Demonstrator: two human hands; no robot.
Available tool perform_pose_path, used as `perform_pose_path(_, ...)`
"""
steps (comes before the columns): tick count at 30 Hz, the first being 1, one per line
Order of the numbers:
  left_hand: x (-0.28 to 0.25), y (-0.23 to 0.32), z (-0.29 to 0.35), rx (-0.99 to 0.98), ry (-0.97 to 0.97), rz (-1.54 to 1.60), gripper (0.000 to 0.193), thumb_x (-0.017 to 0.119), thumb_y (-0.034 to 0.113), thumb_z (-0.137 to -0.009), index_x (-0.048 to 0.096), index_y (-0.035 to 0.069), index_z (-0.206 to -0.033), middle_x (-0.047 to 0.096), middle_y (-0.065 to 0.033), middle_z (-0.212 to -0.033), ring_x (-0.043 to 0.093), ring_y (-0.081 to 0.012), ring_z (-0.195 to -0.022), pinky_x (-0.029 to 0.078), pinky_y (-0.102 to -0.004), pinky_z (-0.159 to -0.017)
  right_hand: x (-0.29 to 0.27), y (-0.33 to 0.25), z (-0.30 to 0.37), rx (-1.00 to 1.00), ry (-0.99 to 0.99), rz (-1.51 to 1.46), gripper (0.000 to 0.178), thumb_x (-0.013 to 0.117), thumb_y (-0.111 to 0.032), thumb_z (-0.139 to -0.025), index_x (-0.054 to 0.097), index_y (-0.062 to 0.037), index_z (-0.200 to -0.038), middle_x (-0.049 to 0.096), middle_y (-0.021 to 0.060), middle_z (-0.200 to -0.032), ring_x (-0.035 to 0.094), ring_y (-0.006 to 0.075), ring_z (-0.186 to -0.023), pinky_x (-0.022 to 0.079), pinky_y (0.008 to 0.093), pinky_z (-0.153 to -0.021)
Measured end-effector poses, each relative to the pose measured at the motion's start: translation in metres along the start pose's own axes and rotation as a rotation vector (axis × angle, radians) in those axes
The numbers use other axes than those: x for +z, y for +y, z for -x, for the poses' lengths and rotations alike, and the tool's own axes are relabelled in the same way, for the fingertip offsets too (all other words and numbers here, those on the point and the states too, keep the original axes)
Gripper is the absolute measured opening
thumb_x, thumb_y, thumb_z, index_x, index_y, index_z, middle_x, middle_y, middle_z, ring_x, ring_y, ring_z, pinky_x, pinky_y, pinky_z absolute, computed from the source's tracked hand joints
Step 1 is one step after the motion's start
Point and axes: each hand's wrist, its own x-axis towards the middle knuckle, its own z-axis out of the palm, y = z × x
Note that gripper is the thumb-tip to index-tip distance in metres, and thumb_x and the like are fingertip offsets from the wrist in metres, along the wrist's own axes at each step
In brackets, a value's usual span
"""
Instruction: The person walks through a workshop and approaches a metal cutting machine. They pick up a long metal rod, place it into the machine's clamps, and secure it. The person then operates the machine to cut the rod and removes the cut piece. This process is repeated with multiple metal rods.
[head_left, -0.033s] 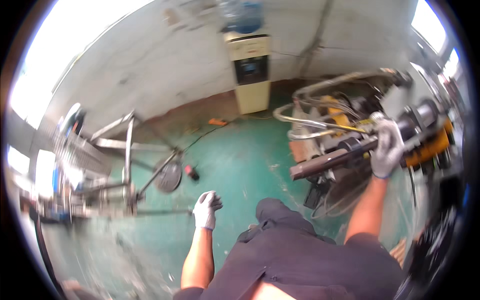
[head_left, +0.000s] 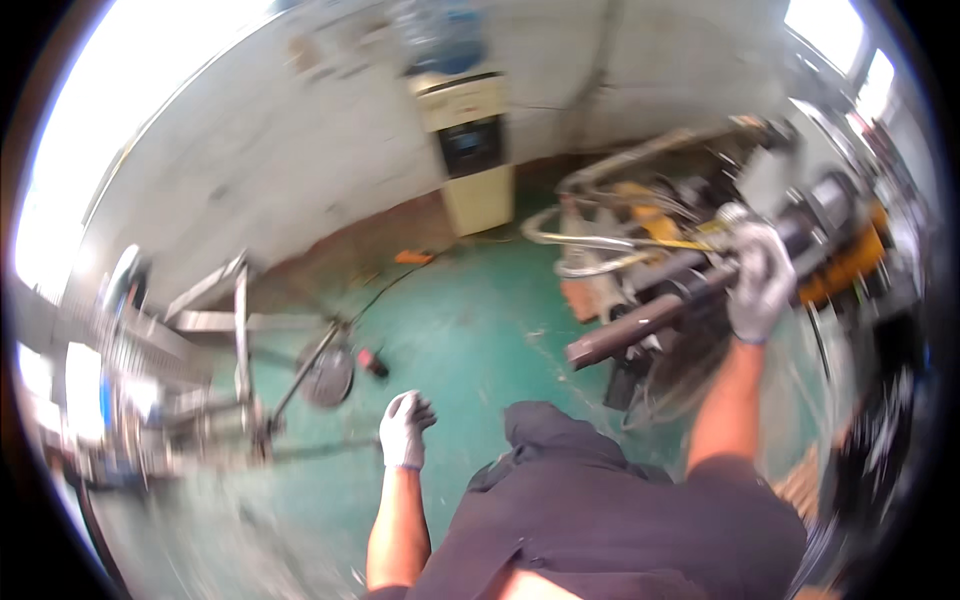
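My right hand (head_left: pixel 762 283), in a pale work glove, reaches out over a long brown metal bar (head_left: pixel 640 328). Its fingers curl around the bar, partly hiding it. A thin yellow rod (head_left: pixel 680 244) runs up to the same hand. Beyond the glove, the bar lines up with a thicker dark cylinder (head_left: pixel 830 205). My left hand (head_left: pixel 404 430), gloved as well, hangs above the green floor with its fingers curled in, and nothing shows in it. A round grey disc (head_left: pixel 328 376) and a small red and black object (head_left: pixel 373 362) lie ahead of it.
On the left stands a blurred metal frame (head_left: pixel 242 330). A bent metal tube (head_left: pixel 590 240) and orange machine parts (head_left: pixel 850 262) crowd the right side. A water dispenser (head_left: pixel 478 205) stands by the wall, with an orange object (head_left: pixel 413 257) and a dark cord (head_left: pixel 385 290) on the floor.
The whole scene shifts a little left in the picture as the head turns. My right hand keeps its place on the bar, and my left hand stays curled and low.
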Motion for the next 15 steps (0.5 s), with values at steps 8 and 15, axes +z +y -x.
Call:
perform_pose_path(8, 0.002, 0.081, -0.173, -0.129, -0.431, 0.0, 0.019, 0.064, 0.025, -0.099, 0.057, 0.007, -0.102, 0.049, -0.0035, -0.081, 0.043, -0.0154, -0.068, 0.037, -0.0313, -0.06, 0.016, -0.001, 0.012, 0.028, 0.246, 0.085, 0.017, 0.062, -0.013, -0.093, 0.067, 0.0035, -0.095, 0.068, 0.0122, -0.089, 0.065, 0.0213, -0.082, 0.052, 0.0332, -0.081)
perform_pose_path(15, 0.052, 0.206, -0.319, -0.039, -0.522, -0.202, 0.015, 0.06, 0.025, -0.1, 0.056, 0.01, -0.098, 0.046, 0.0, -0.08, 0.041, -0.0136, -0.07, 0.036, -0.0297, -0.063, 0.019, -0.017, 0.023, 0.229, 0.35, 0.129, 0.021, 0.059, -0.017, -0.094, 0.065, 0.0028, -0.094, 0.067, 0.009, -0.092, 0.06, 0.0158, -0.082, 0.049, 0.0312, -0.077)
